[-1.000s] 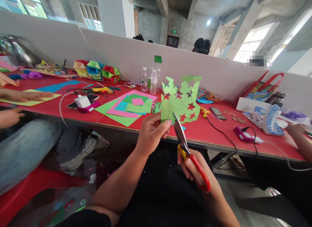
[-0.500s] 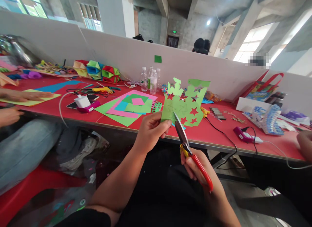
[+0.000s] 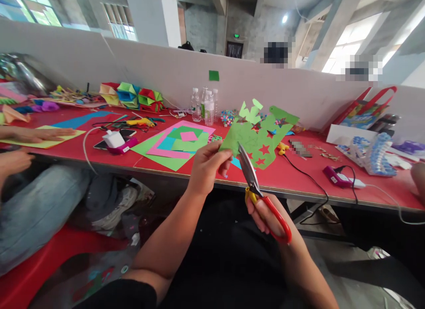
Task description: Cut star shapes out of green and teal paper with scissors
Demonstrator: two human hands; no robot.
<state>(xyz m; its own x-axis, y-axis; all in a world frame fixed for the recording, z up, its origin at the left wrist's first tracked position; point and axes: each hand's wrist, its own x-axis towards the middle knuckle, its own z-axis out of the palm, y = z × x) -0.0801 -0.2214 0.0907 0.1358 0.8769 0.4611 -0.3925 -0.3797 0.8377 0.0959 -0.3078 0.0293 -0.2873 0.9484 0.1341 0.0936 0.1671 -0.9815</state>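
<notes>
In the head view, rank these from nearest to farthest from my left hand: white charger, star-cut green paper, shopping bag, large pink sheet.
From your left hand:
1. Green paper: held in it.
2. Pink sheet: just left.
3. White charger: farther left.
4. Shopping bag: far right.

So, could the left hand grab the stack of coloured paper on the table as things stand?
Probably not freely: the left hand is pinching the green star-cut paper. Otherwise the stack of coloured paper lies close by, and nothing seems to block the way.
</notes>
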